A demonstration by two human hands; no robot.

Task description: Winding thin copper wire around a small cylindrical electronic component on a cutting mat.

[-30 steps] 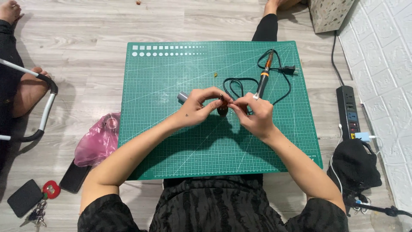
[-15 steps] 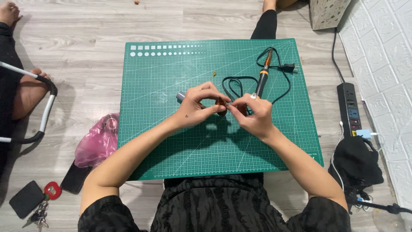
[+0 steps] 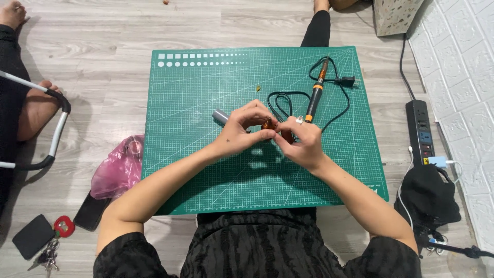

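I see a small orange-brown part (image 3: 268, 123) pinched between the fingertips of both hands over the middle of the green mat (image 3: 206, 164), left hand (image 3: 242, 128) and right hand (image 3: 301, 141) each curled closed around it. The work looks mid-way to me: the soldering iron (image 3: 315, 95) lies untouched just beyond the right hand, its plug (image 3: 348, 81) loose on the mat, and a grey cylinder (image 3: 221, 117) sits behind the left hand.

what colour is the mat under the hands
Green, with a pale grid of lines: the mat shows plainly in the head view.
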